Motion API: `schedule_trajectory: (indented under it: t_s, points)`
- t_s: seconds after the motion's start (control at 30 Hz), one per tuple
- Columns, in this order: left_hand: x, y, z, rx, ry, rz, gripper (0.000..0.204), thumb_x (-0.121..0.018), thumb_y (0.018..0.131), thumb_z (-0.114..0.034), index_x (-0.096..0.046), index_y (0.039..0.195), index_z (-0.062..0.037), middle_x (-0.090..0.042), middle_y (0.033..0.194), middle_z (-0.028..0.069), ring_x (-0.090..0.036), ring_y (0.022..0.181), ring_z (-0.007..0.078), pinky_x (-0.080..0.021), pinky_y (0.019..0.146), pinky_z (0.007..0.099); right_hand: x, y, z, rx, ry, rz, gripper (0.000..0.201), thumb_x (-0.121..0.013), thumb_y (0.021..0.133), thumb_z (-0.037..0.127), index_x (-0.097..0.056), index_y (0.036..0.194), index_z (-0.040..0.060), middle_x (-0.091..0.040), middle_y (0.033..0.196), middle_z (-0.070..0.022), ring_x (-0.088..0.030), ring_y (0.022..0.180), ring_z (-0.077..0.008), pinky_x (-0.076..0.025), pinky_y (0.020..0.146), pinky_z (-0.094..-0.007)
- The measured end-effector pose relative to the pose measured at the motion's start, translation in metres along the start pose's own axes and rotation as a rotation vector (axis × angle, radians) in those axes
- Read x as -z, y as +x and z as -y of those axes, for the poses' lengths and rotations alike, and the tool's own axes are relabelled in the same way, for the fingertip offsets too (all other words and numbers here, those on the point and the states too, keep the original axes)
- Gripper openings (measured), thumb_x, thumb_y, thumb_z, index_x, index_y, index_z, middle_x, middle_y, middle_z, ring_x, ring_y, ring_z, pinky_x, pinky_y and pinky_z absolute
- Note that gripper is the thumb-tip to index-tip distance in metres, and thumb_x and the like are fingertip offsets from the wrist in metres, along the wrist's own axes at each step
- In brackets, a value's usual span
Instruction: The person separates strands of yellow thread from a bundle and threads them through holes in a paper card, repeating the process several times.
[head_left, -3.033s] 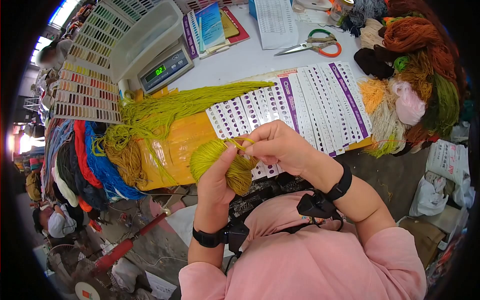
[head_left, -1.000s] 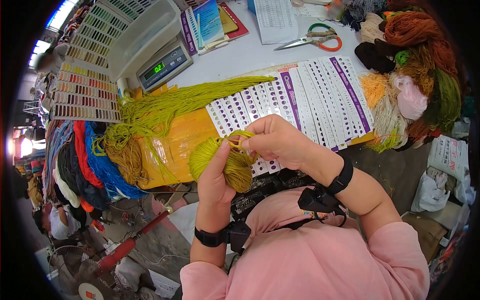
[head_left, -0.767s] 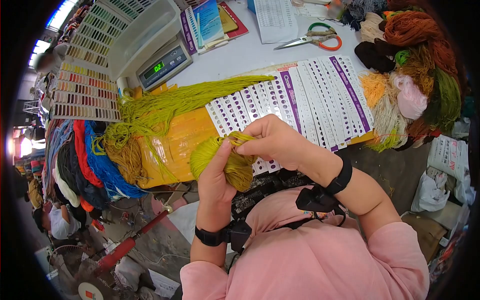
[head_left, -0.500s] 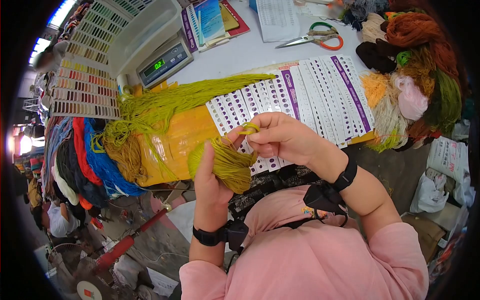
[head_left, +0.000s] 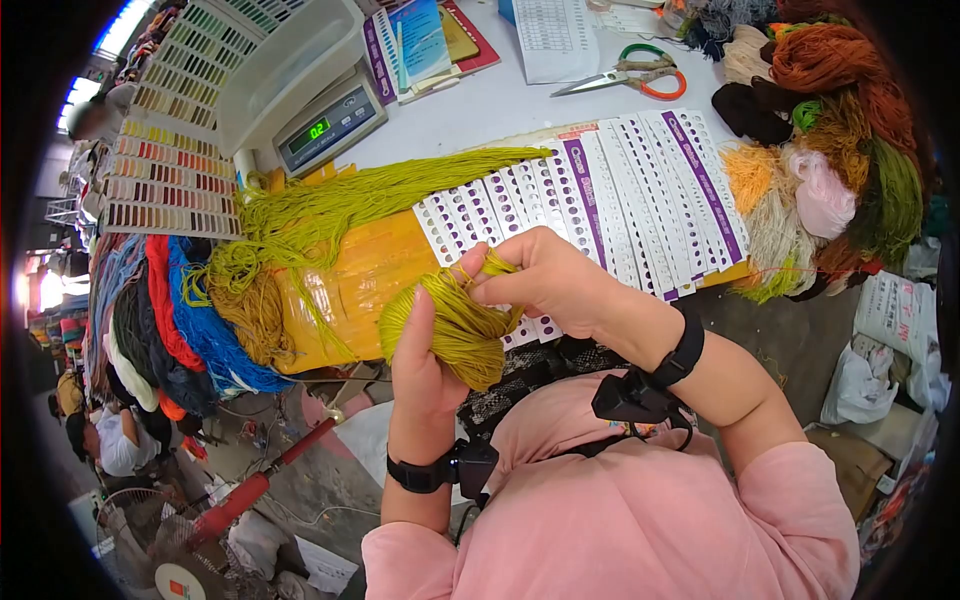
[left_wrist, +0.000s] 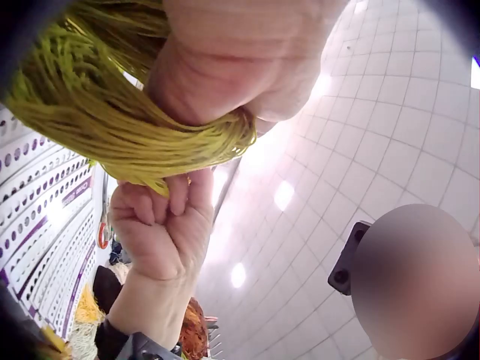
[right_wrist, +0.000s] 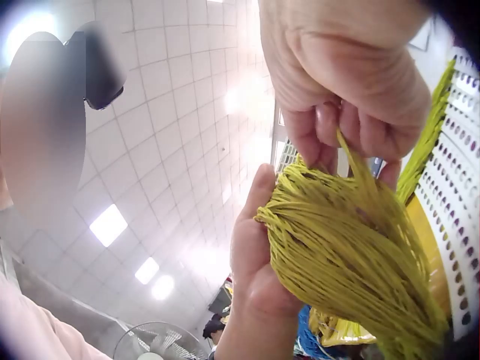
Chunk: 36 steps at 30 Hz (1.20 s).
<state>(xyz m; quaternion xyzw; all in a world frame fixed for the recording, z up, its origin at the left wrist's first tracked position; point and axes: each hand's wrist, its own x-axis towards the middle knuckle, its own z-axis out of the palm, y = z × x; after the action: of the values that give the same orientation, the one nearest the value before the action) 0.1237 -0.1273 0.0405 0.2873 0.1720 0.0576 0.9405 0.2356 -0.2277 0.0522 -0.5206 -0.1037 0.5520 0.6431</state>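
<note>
A folded skein of yellow-green thread [head_left: 470,345] lies in my left hand [head_left: 420,365], whose fingers curl round its far side while the thumb stands up along its near side. My right hand [head_left: 550,285] pinches a few strands at the top of the skein, close to the left fingertips. In the right wrist view, the bundle [right_wrist: 345,247] fans out below the right fingers [right_wrist: 322,124], and a short strand sticks up between them. Seen from the left wrist, the strands [left_wrist: 180,150] bend tightly round beneath the left hand [left_wrist: 240,60].
Loose yellow-green thread [head_left: 380,190] stretches across the yellow-taped board [head_left: 370,290]. Punched white cards [head_left: 630,200] lie right of it. Behind are a digital scale [head_left: 330,125] and scissors [head_left: 630,80]. Coloured skeins [head_left: 820,190] are heaped at the right; more hang at left.
Half a second ago my right fingers held a small loop raised above the skein. Now they are lower and further left, against its top, and that loop no longer shows.
</note>
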Motion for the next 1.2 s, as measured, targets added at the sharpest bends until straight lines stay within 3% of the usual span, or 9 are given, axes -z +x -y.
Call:
schedule_trajectory:
  t_s: [0.33, 0.47, 0.57, 0.67, 0.73, 0.9, 0.97, 1.1, 1.2]
  points:
    - [0.007, 0.001, 0.006, -0.047, 0.125, -0.285, 0.029, -0.043, 0.085, -0.023, -0.050, 0.101, 0.0001, -0.055, 0.094, 0.0095, -0.053, 0.079, 0.0164, -0.043, 0.075, 0.0310, 0.008, 0.007, -0.014, 0.040, 0.236, 0.143, 0.006, -0.056, 0.074, 0.007, -0.056, 0.077, 0.0017, -0.055, 0.066, -0.0033, -0.045, 0.051, -0.0062, -0.036, 0.046, -0.0182]
    - [0.018, -0.015, -0.008, -0.201, -0.297, -0.073, 0.024, -0.044, 0.085, -0.024, -0.053, 0.088, -0.0015, -0.055, 0.074, 0.0054, -0.047, 0.065, 0.0087, -0.043, 0.065, 0.0226, 0.025, -0.004, -0.015, -0.151, 0.547, 0.425, 0.003, -0.053, 0.076, 0.004, -0.052, 0.078, 0.0021, -0.053, 0.064, -0.0041, -0.044, 0.050, -0.0075, -0.033, 0.044, -0.0186]
    - [0.000, -0.010, -0.025, 0.143, 0.341, -0.076, 0.023, -0.045, 0.085, -0.023, -0.051, 0.077, -0.0029, -0.053, 0.066, 0.0042, -0.046, 0.056, 0.0080, -0.041, 0.057, 0.0209, 0.023, -0.008, -0.003, -0.298, 0.445, 0.473, 0.003, -0.053, 0.076, 0.005, -0.053, 0.074, 0.0018, -0.052, 0.061, -0.0021, -0.044, 0.050, -0.0077, -0.034, 0.046, -0.0186]
    - [0.012, -0.009, -0.045, 0.295, 0.394, -0.104, 0.022, -0.045, 0.084, -0.020, -0.052, 0.075, -0.0019, -0.049, 0.060, 0.0035, -0.040, 0.042, 0.0067, -0.034, 0.041, 0.0186, 0.017, -0.025, 0.032, 0.093, -0.756, 0.224, 0.008, -0.054, 0.076, 0.006, -0.054, 0.069, 0.0019, -0.052, 0.060, -0.0005, -0.045, 0.052, -0.0070, -0.035, 0.047, -0.0184]
    - [0.018, -0.012, -0.059, 0.336, 0.368, -0.070, 0.022, -0.045, 0.083, -0.018, -0.051, 0.072, -0.0010, -0.047, 0.058, 0.0023, -0.039, 0.040, 0.0058, -0.030, 0.037, 0.0186, 0.018, -0.028, 0.035, 0.104, -0.521, 0.286, 0.011, -0.055, 0.075, 0.006, -0.054, 0.065, 0.0018, -0.053, 0.059, 0.0005, -0.046, 0.053, -0.0058, -0.035, 0.047, -0.0182]
    - [0.121, -0.040, -0.110, -0.016, -0.553, -0.208, 0.022, -0.037, 0.086, -0.018, -0.047, 0.073, -0.0028, -0.043, 0.054, -0.0002, -0.033, 0.039, 0.0047, -0.028, 0.039, 0.0178, 0.049, -0.046, 0.062, 0.296, 0.220, 0.367, 0.012, -0.049, 0.081, 0.013, -0.051, 0.088, 0.0027, -0.053, 0.076, -0.0041, -0.050, 0.058, -0.0076, -0.046, 0.053, -0.0262]
    - [0.243, -0.087, -0.143, -0.275, -0.487, -0.399, 0.020, -0.034, 0.087, -0.017, -0.047, 0.079, -0.0042, -0.038, 0.054, -0.0012, -0.033, 0.042, 0.0050, -0.028, 0.040, 0.0189, 0.095, -0.052, 0.068, 0.437, 0.412, 0.414, 0.017, -0.045, 0.084, 0.015, -0.046, 0.096, 0.0032, -0.048, 0.076, -0.0040, -0.051, 0.058, -0.0092, -0.050, 0.057, -0.0329]
    - [0.313, -0.205, -0.153, -0.409, 1.144, -0.866, 0.016, -0.044, 0.079, -0.005, -0.051, 0.091, 0.0022, -0.056, 0.083, 0.0073, -0.053, 0.075, 0.0157, -0.043, 0.068, 0.0262, 0.228, -0.093, 0.105, 0.655, 0.280, -0.292, 0.013, -0.043, 0.081, 0.007, -0.043, 0.068, 0.0032, -0.040, 0.062, -0.0029, -0.045, 0.061, -0.0144, -0.040, 0.076, -0.0328]
    - [0.353, -0.228, -0.200, -0.564, 1.302, -0.870, 0.019, -0.047, 0.080, -0.016, -0.056, 0.091, -0.0023, -0.052, 0.064, 0.0007, -0.050, 0.056, 0.0143, -0.041, 0.054, 0.0258, 0.377, -0.180, 0.177, 1.145, 0.111, -0.658, 0.015, -0.042, 0.079, 0.001, -0.042, 0.065, 0.0013, -0.042, 0.066, -0.0088, -0.044, 0.065, -0.0186, -0.040, 0.064, -0.0287]
